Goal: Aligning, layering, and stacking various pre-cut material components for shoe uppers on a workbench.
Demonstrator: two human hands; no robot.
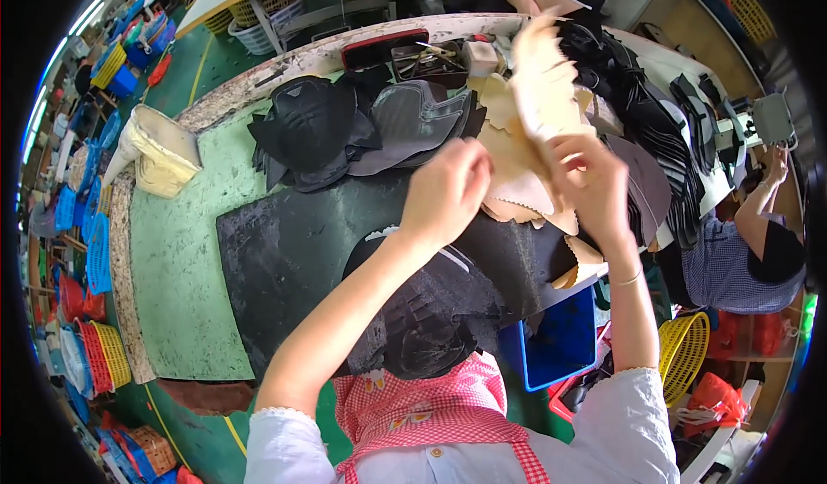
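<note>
My right hand [588,178] grips a pale tan scalloped-edge leather piece [547,79], raised and smeared by motion. Under it lies a loose pile of similar tan pieces [517,174]. Just left of that pile is my left hand [448,187], its fingers curled together; anything in them is hidden. Behind my left hand sit stacked black leather pieces [310,127] and flat dark cut pieces [413,127]. Nearest my body, more black pieces [422,312] overlap on a dark mat [293,251] at the table's near edge.
The green-topped table [189,286] carries a yellowed block [164,152] at left and a tool tray [431,62] at the back. Black pieces [637,96] pile up at right. A blue bin [560,346] stands below the near edge. Other people [732,260] work at right and across.
</note>
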